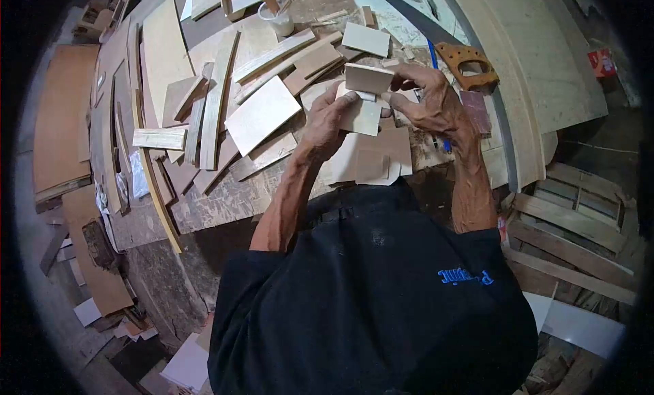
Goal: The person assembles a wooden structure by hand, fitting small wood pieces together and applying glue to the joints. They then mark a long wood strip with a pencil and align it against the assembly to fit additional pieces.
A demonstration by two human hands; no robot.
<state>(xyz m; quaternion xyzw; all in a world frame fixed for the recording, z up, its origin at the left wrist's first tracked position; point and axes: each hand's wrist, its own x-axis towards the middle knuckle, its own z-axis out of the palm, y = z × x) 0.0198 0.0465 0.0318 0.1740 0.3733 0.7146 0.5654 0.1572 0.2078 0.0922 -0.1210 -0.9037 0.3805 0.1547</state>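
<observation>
Two hands up at centre-top of frame, over worn wooden workbench (228,205). Left hand (327,121) holds small pale rectangular flat panel (362,119): thumb pressed on its face, fingers mostly hidden behind, so clamped on it. Second small pale rectangular panel (368,79) stands tilted at the upper end of the first, small light strip (366,96) between them. Right hand (430,102) at right side of both: fingers bent, index tip by the upper panel's right edge, thumb tip near the lower one; can't tell if clamped.

Below hands: pale flat sheets (344,156) on bench. Left of hands: larger off-white rectangular board (263,115), among scattered wood offcuts. Top: white plastic cup (280,20). Right of hands: handsaw with tan wooden handle (447,54), dark red rectangular piece (475,110) just below the handle. Bottom centre: black shirt (375,306), blue lettering.
</observation>
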